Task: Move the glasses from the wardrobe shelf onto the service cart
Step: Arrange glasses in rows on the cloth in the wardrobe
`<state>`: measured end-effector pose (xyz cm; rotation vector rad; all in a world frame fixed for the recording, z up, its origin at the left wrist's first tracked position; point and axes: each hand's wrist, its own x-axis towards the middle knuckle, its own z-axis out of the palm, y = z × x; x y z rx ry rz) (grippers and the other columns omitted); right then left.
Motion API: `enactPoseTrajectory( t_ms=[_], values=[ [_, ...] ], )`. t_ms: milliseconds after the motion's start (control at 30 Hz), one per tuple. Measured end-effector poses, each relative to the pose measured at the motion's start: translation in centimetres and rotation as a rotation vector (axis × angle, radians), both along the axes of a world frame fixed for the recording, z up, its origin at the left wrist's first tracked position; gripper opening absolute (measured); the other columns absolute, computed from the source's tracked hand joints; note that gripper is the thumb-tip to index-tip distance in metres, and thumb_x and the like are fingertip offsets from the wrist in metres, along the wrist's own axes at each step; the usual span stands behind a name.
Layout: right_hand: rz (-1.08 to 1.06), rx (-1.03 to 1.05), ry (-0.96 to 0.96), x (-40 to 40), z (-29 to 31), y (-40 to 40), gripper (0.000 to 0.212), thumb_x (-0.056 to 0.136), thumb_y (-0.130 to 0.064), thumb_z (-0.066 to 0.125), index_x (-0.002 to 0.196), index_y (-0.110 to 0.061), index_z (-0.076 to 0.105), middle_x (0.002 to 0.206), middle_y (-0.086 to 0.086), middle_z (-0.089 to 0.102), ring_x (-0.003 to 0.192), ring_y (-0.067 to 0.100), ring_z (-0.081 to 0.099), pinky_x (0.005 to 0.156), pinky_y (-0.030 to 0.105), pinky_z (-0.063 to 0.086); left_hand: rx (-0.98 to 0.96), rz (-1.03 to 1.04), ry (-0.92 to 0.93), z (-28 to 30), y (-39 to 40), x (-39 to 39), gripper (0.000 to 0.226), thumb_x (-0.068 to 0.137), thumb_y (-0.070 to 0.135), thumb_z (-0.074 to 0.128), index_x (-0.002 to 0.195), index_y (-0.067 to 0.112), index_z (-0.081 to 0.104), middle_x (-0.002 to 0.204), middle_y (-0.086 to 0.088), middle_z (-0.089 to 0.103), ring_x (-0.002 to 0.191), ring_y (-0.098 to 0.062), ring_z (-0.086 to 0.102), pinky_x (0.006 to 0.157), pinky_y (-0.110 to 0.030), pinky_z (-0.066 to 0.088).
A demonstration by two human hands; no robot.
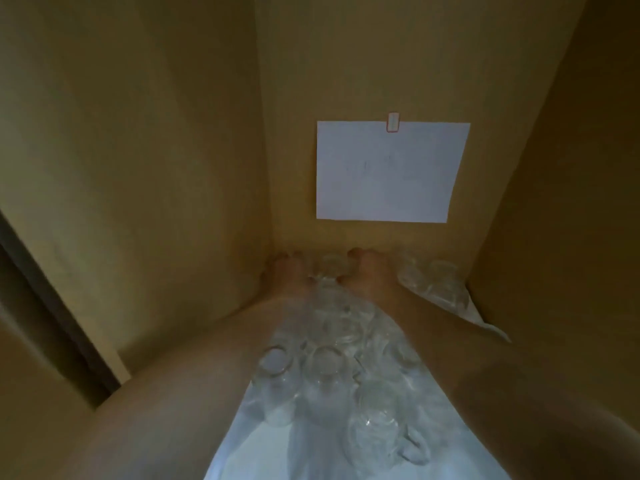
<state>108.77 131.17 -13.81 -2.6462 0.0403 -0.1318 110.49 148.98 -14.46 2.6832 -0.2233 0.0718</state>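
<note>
Both bare forearms are reaching deep into a brown wooden wardrobe, running over a white liner (249, 441) that is covering the shelf. Between the forearms, nearest the viewer, clear glasses (325, 375) are standing crowded together on that liner, at least 3 of them showing round mouths or bases; the blur is making an exact count impossible. The cluster is running on toward the hands, narrowing as it goes.

Further in, the left hand (287, 271) is lying at the back left corner of the shelf, and the right hand (369, 270) is lying just beside it to the right. The 2 hands are apart, with 1 glass (329, 263) sitting between them. Fingers on both are curling forward near the back wall, but the picture is too soft for me to tell whether either hand is actually gripping a glass.

To the right of the right hand, more glasses (434, 282) are sitting against the right wall on a crumpled edge of the liner.

Beyond the hands, on the back wall, a white sheet of paper (389, 171) is hanging from a small clip (393, 122).
</note>
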Motion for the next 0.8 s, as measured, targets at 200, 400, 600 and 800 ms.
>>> enactPoseTrajectory(
  t_ms=[200, 400, 600, 800],
  values=[
    [0.055, -0.117, 0.021, 5.5, -0.9, -0.4, 0.063, 0.082, -0.048, 0.075, 0.132, -0.012, 0.061, 0.124, 0.012, 0.067, 0.116, 0.031, 0.061, 0.098, 0.034, 0.049, 0.010, 0.053, 0.028, -0.7, -0.5, 4.3, 0.043, 0.089, 0.035, 0.067, 0.126, 0.015, 0.062, 0.127, -0.012, 0.064, 0.121, -0.032, 0.058, 0.096, -0.041, 0.052],
    [0.132, -0.104, 0.186, 10.4, -2.0, 0.0, 0.074, 0.080, -0.043, 0.078, 0.142, -0.013, 0.051, 0.132, 0.010, 0.062, 0.120, 0.027, 0.059, 0.096, 0.032, 0.052, 0.009, 0.053, 0.111, -1.8, -1.3, 8.3, 0.059, 0.086, 0.032, 0.071, 0.140, 0.013, 0.053, 0.138, -0.015, 0.055, 0.128, -0.035, 0.052, 0.103, -0.042, 0.048],
    [0.213, -0.117, 0.294, 13.2, -3.8, -0.2, 0.088, 0.075, -0.041, 0.084, 0.148, -0.012, 0.043, 0.141, 0.008, 0.055, 0.124, 0.025, 0.057, 0.096, 0.033, 0.053, 0.096, 0.092, 0.222, -3.3, -2.2, 11.2, 0.069, 0.084, 0.038, 0.073, 0.146, 0.021, 0.047, 0.145, -0.014, 0.044, 0.133, -0.035, 0.045, 0.107, -0.045, 0.045],
    [0.321, -0.131, 0.389, 14.7, -4.1, -0.3, 0.095, 0.072, -0.037, 0.089, 0.151, -0.014, 0.041, 0.142, 0.007, 0.056, 0.123, 0.025, 0.059, 0.098, 0.034, 0.054, 0.106, 0.089, 0.276, -3.8, -2.6, 13.1, 0.076, 0.081, 0.033, 0.076, 0.148, 0.021, 0.041, 0.144, -0.012, 0.045, 0.128, -0.034, 0.051, 0.102, -0.043, 0.050]
  ],
)
